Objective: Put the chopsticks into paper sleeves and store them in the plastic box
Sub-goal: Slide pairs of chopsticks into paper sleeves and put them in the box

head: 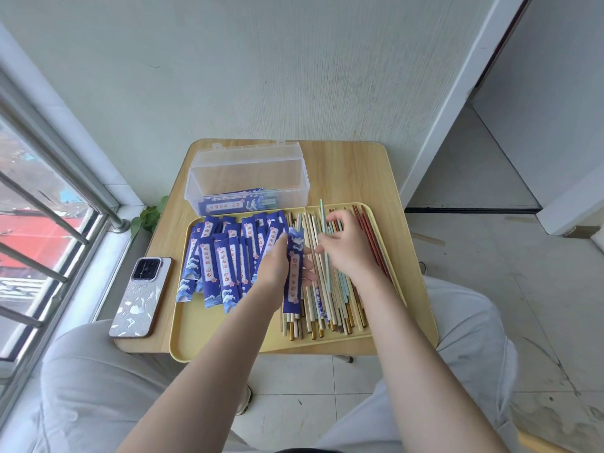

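Head camera, looking down: a yellow tray (228,349) rests on a small wooden tabletop (346,171), with empty blue paper sleeves (225,256) heaped on its left side and loose chopsticks (330,308) lying in a row on its right. The left hand (277,263) grips one blue sleeve (294,276) upright over the chopsticks, fingers curled round it. The right hand (346,246) pinches a pale blue chopstick (323,223), lifted out of the row with its far end raised toward the plastic box (248,178). That box stands open just behind the tray, with a few filled sleeves lying on its bottom. A phone (140,295) lies on the tabletop left of the tray.

The risk lies in the pairing and the feed: the row mixes several colours, so a mismatched second stick could be picked. The sleeve mouth looks narrow and soft, so a tip pushed in at an angle could crumple or tear the paper, and a sweeping wrist could scatter the row.
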